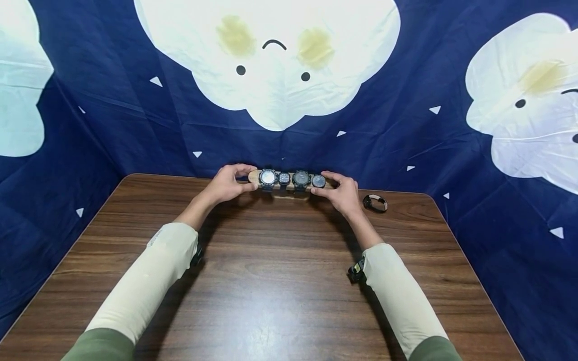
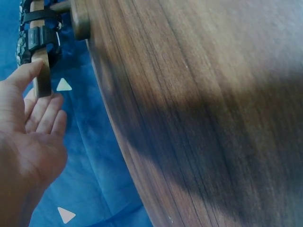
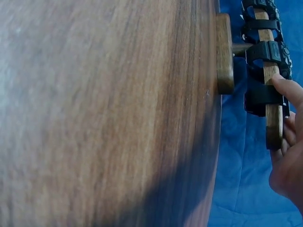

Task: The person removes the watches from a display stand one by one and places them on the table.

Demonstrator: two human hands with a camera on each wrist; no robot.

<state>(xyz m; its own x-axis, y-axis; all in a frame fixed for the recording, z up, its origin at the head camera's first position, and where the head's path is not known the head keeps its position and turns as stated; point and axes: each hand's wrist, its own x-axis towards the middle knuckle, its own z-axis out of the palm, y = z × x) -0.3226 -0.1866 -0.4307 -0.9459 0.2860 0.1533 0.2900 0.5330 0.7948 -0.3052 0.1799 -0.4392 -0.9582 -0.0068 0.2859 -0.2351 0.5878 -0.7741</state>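
Observation:
A wooden watch stand point(image 1: 254, 177) stands at the table's far edge, its crossbar carrying several dark-strapped watches in a row. The leftmost watch point(image 1: 268, 176) has a bright dial; the rightmost watch point(image 1: 318, 181) is small and round. My left hand point(image 1: 226, 183) pinches the bar's left end, its thumb on the near face of the bar point(image 2: 43, 82) in the left wrist view. At the other end my right hand point(image 1: 344, 194) grips the bar around the rightmost watch, thumb beside its strap point(image 3: 263, 96). The stand's base point(image 3: 225, 54) sits at the table edge.
A loose dark watch point(image 1: 375, 203) lies on the table right of my right hand. Behind the brown wooden table point(image 1: 271, 260) hangs a blue curtain point(image 1: 149, 125) with white clouds, close to the stand.

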